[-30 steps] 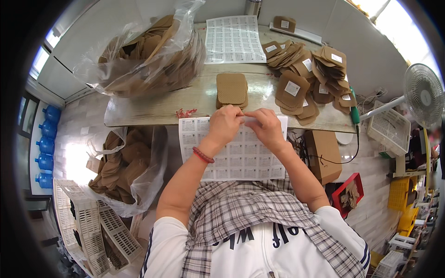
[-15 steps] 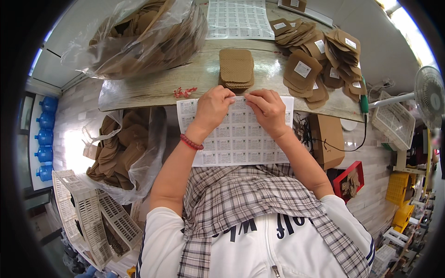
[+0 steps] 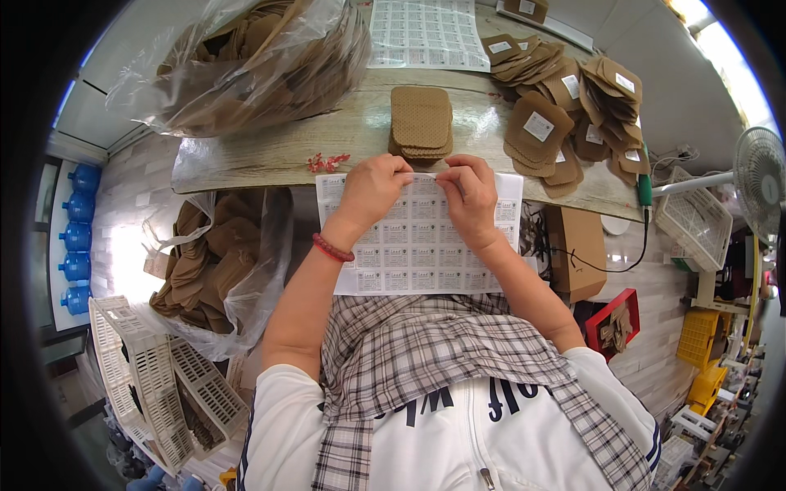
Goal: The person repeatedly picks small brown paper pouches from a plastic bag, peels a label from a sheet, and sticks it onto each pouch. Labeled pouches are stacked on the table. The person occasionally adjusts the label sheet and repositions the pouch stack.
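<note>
A white sheet of printed labels (image 3: 409, 258) hangs at the table's near edge, in front of my plaid apron. Both hands meet at its upper edge. My left hand (image 3: 370, 195), with a red bead bracelet at the wrist, pinches there with thumb and forefinger. Just to its right, my right hand (image 3: 471, 200) is closed in a similar pinch. A narrow gap lies between the fingertips; whether a single label is lifted there is too small to tell. Right beyond the hands stands a stack of brown, dimpled pads (image 3: 421, 121) with rounded corners.
Brown pads with white labels (image 3: 538, 127) lie in heaps at the table's right. A clear bag of brown pieces (image 3: 270, 90) fills the far left; another bag (image 3: 221, 262) hangs below. Behind the stack lies another label sheet (image 3: 426, 37). Red scraps (image 3: 327, 162) sit near the edge.
The fingertips of my two hands are slightly farther apart at the sheet's upper edge. The view has shifted a little; the stack and heaps stay in place.
</note>
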Demonstrator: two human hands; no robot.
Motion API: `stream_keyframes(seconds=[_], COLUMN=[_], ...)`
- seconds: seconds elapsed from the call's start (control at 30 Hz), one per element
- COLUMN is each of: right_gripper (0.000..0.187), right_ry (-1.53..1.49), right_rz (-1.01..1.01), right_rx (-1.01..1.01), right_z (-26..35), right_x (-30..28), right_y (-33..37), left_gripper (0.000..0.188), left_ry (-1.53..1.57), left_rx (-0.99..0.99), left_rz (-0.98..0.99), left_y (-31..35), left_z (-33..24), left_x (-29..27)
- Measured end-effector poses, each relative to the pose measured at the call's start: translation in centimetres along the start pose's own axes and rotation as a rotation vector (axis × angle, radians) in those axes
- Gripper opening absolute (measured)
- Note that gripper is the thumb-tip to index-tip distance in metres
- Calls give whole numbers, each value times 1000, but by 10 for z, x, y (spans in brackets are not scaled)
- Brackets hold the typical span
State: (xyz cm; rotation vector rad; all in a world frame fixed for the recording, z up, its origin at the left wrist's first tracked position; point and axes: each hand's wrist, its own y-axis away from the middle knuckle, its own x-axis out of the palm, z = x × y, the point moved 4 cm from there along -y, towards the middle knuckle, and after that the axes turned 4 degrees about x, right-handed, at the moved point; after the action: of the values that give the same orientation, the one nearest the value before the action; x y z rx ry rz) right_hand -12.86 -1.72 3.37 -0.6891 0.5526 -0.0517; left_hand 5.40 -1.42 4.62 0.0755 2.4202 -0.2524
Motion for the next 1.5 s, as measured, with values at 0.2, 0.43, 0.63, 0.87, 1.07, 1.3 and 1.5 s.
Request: stream_keyframes(seconds=[0.2,0.43,0.63,0.87,1.07,1.3,1.5], right_gripper=[13,8,7,6,7,8,8], right_ry=[-57,-726,-751,-517,-405,-346,-324], right_rz=[98,-2,174,320,345,323,317], right_rx=[-195,336,601,689,698,634,642], right_z=[6,-5,-43,-91,-93,-95,-91], right_x=[-9,-24,9,62,65,67,67], right_y=[12,1,-84,-111,-110,-110,-109], left_gripper=[16,11,5,6,11,9,8], left_ry=[175,-7,-220,-195,-205,-200,-205], left_rx=[-217,-104,338,345,343,350,340], left_rz=[198,41,-181,-111,-126,-132,-137], left_y=[-9,-5,-8,-21,-21,-23,-23], left_z=[18,-2,-25,-8,-9,-8,-9], left_x=[-4,-6,-6,9,7,9,9])
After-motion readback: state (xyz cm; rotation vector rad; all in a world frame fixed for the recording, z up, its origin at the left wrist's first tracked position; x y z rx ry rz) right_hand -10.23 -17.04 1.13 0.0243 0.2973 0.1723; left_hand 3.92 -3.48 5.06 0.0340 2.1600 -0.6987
